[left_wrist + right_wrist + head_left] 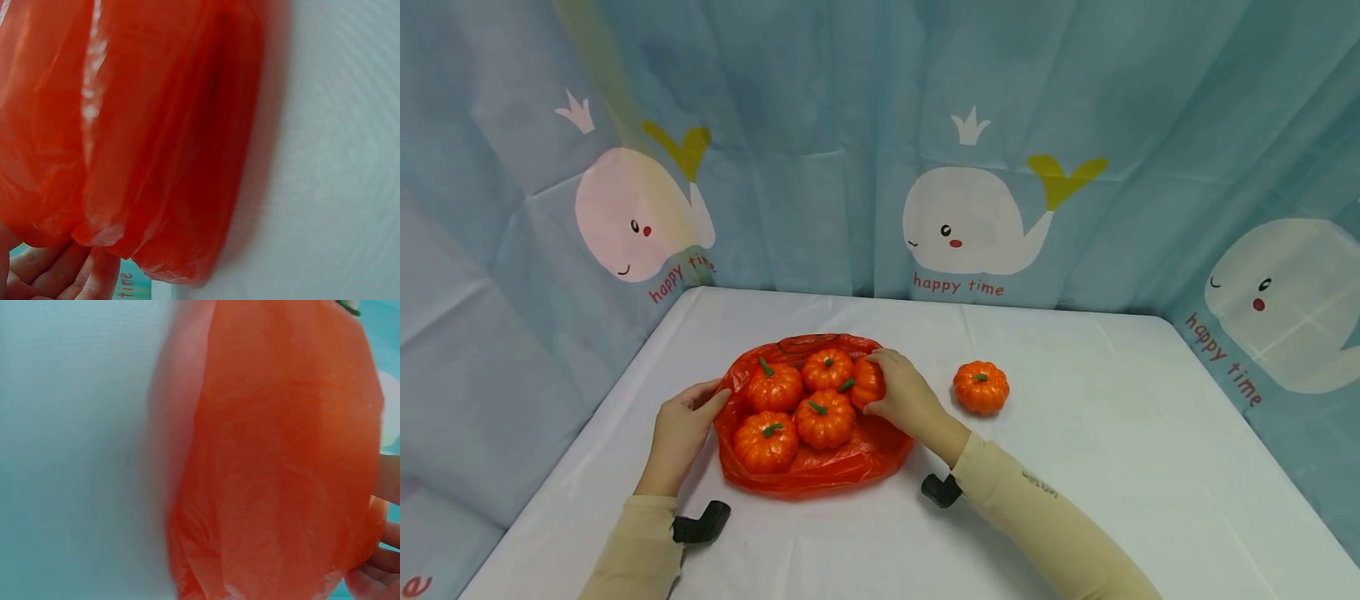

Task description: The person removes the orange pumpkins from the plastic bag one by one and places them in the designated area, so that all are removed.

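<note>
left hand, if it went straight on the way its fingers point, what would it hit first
Just past the edge of the red bag that it pinches, the left hand would probably meet the far-left pumpkin, though depth inside the bag is unclear.

- Head view: soft, fairly even light; the table [1112, 450] around the bag [805, 483] looks brightest, the curtain [820, 100] behind it duller.
- Small glossy highlights dot the pumpkins [763, 443] inside the bag.
- Left wrist view: dim, softly blurred; white glare streaks the bag, hazy shadow beside it.
- Right wrist view: bluish, soft-focused, blurred reddish tint beside the bag.
</note>
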Motion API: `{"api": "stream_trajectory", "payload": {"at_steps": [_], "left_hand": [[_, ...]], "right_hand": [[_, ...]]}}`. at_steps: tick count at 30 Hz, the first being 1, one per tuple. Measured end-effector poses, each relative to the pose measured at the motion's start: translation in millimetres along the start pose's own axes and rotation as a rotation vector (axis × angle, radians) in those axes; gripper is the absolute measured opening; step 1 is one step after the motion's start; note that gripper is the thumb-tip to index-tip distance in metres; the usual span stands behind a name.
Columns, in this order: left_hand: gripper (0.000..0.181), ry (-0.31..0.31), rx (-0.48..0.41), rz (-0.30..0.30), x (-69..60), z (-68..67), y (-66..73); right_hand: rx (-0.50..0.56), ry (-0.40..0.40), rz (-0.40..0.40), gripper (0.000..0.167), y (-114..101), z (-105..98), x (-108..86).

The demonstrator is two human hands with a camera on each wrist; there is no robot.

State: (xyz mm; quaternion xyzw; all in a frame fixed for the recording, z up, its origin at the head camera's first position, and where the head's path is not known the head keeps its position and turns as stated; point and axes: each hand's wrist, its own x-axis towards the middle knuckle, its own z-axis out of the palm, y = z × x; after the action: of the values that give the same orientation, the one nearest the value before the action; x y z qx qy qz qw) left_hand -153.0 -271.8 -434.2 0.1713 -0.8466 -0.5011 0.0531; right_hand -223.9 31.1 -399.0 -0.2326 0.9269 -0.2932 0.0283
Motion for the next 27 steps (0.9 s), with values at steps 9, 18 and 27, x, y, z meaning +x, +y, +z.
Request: {"api": "stream_trajectory", "payload": {"at_steps": [9, 18, 27], "left_hand": [[0.062, 0.003, -0.008, -0.024, -1.6, -0.8, -0.5], [0.061, -0.001, -0.009, -0.026, -2.0, -0.5, -0.8], [0.061, -0.001, 0.001, -0.02, -0.9, -0.4, 0.7]], "right_hand": [[0.043, 0.066, -0.037, 0.072, -0.8, -8.4, -7.5], [0.13, 0.135, -0.019, 0.075, -2.8, -18.8, -13.3], [0.189, 0.178, -0.001, 0.076, -5.8, -28.0, -24.6]]}}
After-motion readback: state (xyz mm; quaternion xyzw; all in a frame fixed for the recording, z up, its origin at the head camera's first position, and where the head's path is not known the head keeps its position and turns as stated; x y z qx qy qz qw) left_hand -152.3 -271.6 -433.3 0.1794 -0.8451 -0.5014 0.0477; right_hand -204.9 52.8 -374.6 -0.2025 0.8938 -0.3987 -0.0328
